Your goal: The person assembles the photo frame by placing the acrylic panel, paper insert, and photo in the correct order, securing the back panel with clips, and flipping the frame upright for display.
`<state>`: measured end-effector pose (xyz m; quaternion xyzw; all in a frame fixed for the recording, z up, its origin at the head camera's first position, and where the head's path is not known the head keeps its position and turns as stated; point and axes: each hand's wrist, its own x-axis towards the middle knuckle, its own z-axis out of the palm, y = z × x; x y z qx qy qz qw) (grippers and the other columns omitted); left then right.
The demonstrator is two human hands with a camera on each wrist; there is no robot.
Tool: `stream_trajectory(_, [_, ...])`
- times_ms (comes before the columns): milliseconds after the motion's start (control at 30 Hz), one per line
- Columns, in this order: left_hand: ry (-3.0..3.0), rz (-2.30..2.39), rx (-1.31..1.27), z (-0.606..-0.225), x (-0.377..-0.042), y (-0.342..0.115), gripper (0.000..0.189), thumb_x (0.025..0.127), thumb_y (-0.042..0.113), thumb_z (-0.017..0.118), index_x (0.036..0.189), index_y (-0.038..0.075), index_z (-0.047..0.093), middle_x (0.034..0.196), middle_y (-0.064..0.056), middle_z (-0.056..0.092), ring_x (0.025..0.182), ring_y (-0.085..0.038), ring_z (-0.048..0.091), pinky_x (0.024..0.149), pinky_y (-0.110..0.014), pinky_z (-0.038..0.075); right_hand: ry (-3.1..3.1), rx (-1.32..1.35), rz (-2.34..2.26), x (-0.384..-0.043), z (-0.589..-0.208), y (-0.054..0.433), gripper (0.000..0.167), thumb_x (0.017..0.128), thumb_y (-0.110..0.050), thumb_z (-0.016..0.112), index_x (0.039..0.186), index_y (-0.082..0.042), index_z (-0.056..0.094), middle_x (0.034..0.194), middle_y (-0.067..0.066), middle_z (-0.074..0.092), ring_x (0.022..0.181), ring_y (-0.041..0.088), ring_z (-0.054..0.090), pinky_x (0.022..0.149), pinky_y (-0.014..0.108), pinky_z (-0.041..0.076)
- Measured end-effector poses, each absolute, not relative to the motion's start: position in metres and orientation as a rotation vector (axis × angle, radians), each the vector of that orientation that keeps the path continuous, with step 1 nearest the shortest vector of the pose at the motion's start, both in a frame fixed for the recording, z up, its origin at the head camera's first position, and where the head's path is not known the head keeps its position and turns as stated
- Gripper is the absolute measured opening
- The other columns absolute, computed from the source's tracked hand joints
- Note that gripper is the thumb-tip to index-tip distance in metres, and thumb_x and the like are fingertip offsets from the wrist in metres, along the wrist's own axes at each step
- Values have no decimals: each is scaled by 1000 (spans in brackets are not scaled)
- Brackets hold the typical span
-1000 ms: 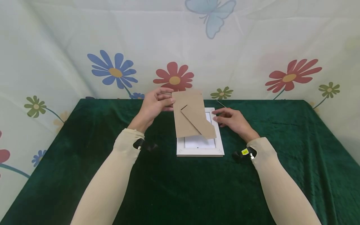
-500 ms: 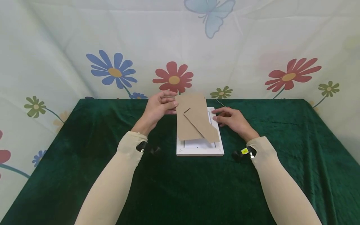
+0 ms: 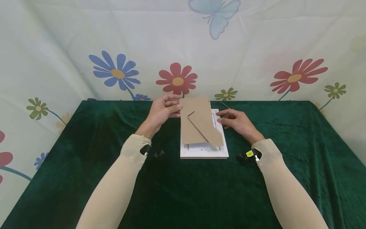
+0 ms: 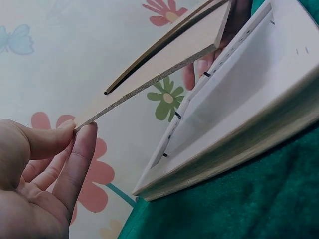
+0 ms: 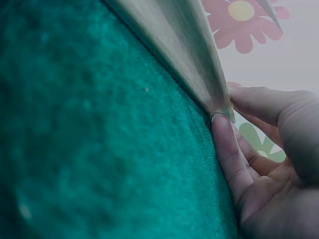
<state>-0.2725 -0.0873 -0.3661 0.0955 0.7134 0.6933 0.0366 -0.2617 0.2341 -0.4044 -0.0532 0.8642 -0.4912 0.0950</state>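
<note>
While the left hand (image 3: 158,111) pinches one edge of a brown backing board (image 3: 193,133) between thumb and forefinger, its other fingers loosely spread, the right hand (image 3: 238,124) has thumb and a finger closed on the right edge of the white frame (image 3: 204,154), near its far corner. Both hands reach forward with elbows out of sight, and the cream sleeves (image 3: 108,187) angle in from either side. The board hangs tilted over the frame, covering much of it from above, yet the left wrist view shows them apart. As I judge it, board and frame are separate and the back is unclosed; small dark tabs (image 4: 178,115) line the recess. The frame lies flat on the green-draped counter (image 3: 200,194), before a flowered backdrop (image 3: 251,35).
</note>
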Motion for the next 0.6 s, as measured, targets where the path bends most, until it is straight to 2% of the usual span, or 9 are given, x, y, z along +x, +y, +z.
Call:
stream_trajectory(200, [2208,2113,297,-369,-272,-84,40,101,5,73,140,1,64,118,-17,74,96,-25,76,83,-33,63,2560,-169,-1454,-263,-403,235,43,104,-33,72,141,-13,68,127,14,66,105,30,62,87,28,57])
stream_trajectory(600, [2252,2064,274,-375,-270,-78,37,101,6,73,138,6,65,117,-13,75,98,-27,76,84,-32,62,2563,-153,-1444,-262,-403,233,47,103,-39,72,143,-16,66,130,12,65,107,29,63,95,32,56])
